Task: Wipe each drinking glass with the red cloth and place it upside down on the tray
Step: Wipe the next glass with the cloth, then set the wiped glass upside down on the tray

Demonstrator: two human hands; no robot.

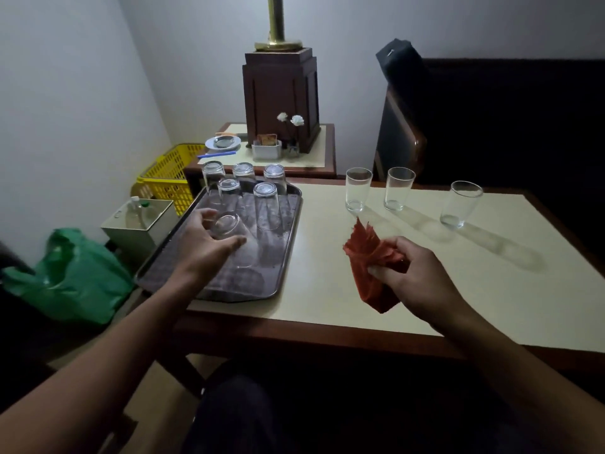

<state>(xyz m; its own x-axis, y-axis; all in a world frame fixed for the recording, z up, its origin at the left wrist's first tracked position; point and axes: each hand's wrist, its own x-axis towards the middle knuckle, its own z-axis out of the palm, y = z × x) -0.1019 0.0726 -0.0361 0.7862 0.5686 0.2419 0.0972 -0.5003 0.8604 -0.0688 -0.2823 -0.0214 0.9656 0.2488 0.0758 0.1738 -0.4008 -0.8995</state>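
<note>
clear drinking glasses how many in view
9. Upside down on dark rectangular tray: back-left glass, back-middle glass, back-right glass, front-left glass, front-right glass. Held glass in left hand. Upright on cream table: left glass, middle glass, right glass.

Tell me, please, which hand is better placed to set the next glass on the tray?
Left. The left hand holds a glass base up over the tray; the right hand is off to the side, holding the red cloth.
</note>
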